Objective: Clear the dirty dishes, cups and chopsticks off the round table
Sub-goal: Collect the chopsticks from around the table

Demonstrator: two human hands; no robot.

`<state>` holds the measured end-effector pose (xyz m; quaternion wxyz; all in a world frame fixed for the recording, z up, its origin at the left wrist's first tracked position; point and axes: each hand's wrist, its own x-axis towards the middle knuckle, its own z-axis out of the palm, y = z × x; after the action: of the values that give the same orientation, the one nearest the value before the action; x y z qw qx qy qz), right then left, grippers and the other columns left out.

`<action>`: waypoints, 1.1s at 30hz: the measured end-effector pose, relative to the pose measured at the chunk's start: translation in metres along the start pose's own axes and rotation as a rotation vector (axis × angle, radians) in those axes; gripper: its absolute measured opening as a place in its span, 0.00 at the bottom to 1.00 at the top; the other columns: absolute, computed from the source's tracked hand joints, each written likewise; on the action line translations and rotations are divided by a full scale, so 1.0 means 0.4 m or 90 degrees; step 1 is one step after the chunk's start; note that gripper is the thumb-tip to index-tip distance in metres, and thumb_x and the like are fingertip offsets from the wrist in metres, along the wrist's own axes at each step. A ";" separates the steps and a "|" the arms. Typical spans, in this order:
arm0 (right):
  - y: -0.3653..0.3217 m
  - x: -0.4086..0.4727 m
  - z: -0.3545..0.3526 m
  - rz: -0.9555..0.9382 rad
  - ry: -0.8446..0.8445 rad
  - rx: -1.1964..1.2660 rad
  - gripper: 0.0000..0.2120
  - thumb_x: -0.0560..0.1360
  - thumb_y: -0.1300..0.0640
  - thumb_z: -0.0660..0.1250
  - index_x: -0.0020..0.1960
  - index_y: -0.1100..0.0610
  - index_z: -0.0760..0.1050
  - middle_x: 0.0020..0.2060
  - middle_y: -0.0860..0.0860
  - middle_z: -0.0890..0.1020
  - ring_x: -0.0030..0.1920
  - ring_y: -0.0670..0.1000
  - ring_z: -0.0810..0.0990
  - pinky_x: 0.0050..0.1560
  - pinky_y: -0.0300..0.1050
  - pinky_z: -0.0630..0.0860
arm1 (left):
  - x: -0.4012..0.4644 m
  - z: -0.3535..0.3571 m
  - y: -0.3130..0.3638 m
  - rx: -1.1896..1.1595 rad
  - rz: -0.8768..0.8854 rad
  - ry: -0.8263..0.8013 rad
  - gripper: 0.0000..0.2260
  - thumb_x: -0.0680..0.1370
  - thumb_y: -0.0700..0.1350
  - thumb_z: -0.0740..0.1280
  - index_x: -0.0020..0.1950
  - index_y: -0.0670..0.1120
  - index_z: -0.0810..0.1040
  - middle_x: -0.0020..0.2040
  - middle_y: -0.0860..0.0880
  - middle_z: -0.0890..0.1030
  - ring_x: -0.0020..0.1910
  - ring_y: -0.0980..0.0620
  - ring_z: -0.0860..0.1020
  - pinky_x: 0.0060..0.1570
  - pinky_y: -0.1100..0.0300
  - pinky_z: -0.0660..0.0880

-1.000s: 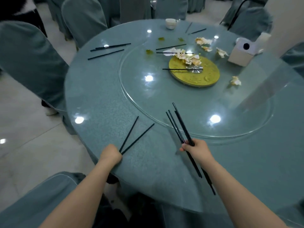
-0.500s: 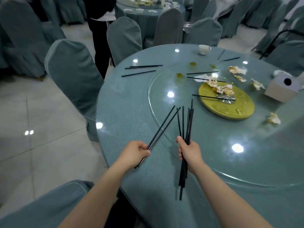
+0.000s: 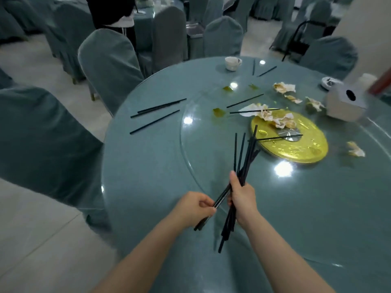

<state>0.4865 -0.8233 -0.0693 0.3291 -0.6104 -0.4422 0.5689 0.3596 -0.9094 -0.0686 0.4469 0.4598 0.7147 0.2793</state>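
- The right hand (image 3: 243,197) grips a bundle of chopsticks (image 3: 243,157) near its middle; the tips fan up over the glass turntable (image 3: 190,144), the lower ends hang past the wrist.
- The left hand (image 3: 194,208) pinches 2 more chopsticks (image 3: 220,197), which slant up to the right and touch the bundle just beside the right hand.
- Both hands are above the near edge of the round worktop (image 3: 137,176).
- Farther off, loose chopsticks (image 3: 156,115) lie on the worktop's left side, others on the turntable and near a white cup (image 3: 232,63) at the far edge.
- Crumpled napkins (image 3: 283,87) lie around a gold plate (image 3: 296,149); a tissue box (image 3: 344,106) stands to the right.
- The chopsticks are thin, black and straight.
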 end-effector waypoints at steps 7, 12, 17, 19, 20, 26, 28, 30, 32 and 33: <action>-0.029 0.074 0.115 0.055 0.133 -0.023 0.24 0.77 0.43 0.63 0.31 0.59 0.77 0.19 0.44 0.76 0.22 0.43 0.73 0.28 0.41 0.67 | 0.197 -0.241 -0.064 0.086 0.021 0.000 0.07 0.76 0.43 0.68 0.52 0.43 0.81 0.41 0.52 0.79 0.40 0.57 0.76 0.36 0.70 0.69; -0.031 0.132 0.129 0.066 0.133 -0.049 0.20 0.74 0.43 0.66 0.33 0.57 0.70 0.18 0.47 0.72 0.21 0.48 0.71 0.29 0.42 0.69 | 0.331 -0.366 -0.083 0.106 -0.008 0.035 0.09 0.77 0.39 0.66 0.56 0.40 0.79 0.52 0.43 0.81 0.47 0.51 0.77 0.45 0.65 0.69; -0.053 0.222 0.107 0.066 0.139 -0.115 0.13 0.75 0.47 0.68 0.39 0.55 0.72 0.25 0.53 0.76 0.18 0.44 0.73 0.23 0.37 0.68 | 0.433 -0.458 -0.108 0.141 -0.039 0.083 0.10 0.77 0.41 0.66 0.58 0.43 0.78 0.54 0.44 0.80 0.47 0.52 0.76 0.47 0.61 0.71; -0.059 0.265 0.093 0.049 0.143 -0.155 0.10 0.76 0.49 0.67 0.42 0.55 0.72 0.27 0.54 0.78 0.18 0.44 0.74 0.23 0.38 0.69 | 0.463 -0.491 -0.120 0.156 -0.050 0.103 0.12 0.77 0.42 0.66 0.60 0.45 0.76 0.56 0.45 0.79 0.48 0.51 0.75 0.51 0.56 0.73; -0.062 0.285 0.091 0.044 0.142 -0.177 0.09 0.76 0.51 0.67 0.42 0.55 0.73 0.27 0.54 0.78 0.18 0.44 0.75 0.25 0.40 0.70 | 0.480 -0.511 -0.125 0.168 -0.055 0.118 0.14 0.77 0.43 0.67 0.62 0.45 0.74 0.57 0.45 0.77 0.49 0.50 0.75 0.51 0.56 0.73; -0.067 0.346 0.160 0.049 0.124 -0.276 0.07 0.75 0.56 0.68 0.40 0.57 0.75 0.25 0.51 0.78 0.23 0.51 0.76 0.28 0.41 0.70 | 0.606 -0.661 -0.171 0.284 -0.092 0.160 0.38 0.73 0.52 0.72 0.76 0.46 0.56 0.74 0.40 0.62 0.71 0.41 0.63 0.68 0.47 0.65; -0.066 0.365 0.190 0.051 0.133 -0.312 0.07 0.74 0.54 0.68 0.39 0.55 0.74 0.27 0.52 0.79 0.26 0.52 0.78 0.28 0.41 0.70 | 0.675 -0.702 -0.191 0.342 -0.111 0.154 0.46 0.71 0.58 0.72 0.78 0.45 0.47 0.77 0.40 0.53 0.75 0.40 0.54 0.72 0.45 0.57; -0.070 0.387 0.210 0.062 0.167 -0.347 0.07 0.74 0.53 0.68 0.39 0.54 0.74 0.29 0.53 0.80 0.30 0.55 0.79 0.30 0.43 0.71 | 0.746 -0.737 -0.209 0.421 -0.115 0.134 0.50 0.70 0.64 0.69 0.78 0.44 0.41 0.78 0.40 0.47 0.77 0.40 0.48 0.74 0.45 0.51; -0.077 0.408 0.221 0.079 0.227 -0.380 0.08 0.74 0.52 0.67 0.40 0.56 0.75 0.29 0.53 0.79 0.31 0.54 0.78 0.29 0.43 0.69 | 0.803 -0.761 -0.230 0.487 -0.103 0.095 0.51 0.70 0.67 0.65 0.77 0.43 0.39 0.78 0.40 0.45 0.77 0.41 0.46 0.74 0.44 0.50; -0.085 0.417 0.220 0.085 0.260 -0.396 0.08 0.75 0.52 0.67 0.41 0.57 0.75 0.29 0.52 0.78 0.31 0.53 0.76 0.29 0.43 0.68 | 0.824 -0.767 -0.240 0.502 -0.094 0.082 0.51 0.71 0.68 0.64 0.77 0.42 0.40 0.78 0.39 0.46 0.77 0.41 0.47 0.74 0.45 0.50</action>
<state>0.3876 -0.6666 -0.1178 0.1717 -0.8093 -0.4785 0.2942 -0.0128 -0.6472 -0.1358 0.2093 0.5249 0.8248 -0.0210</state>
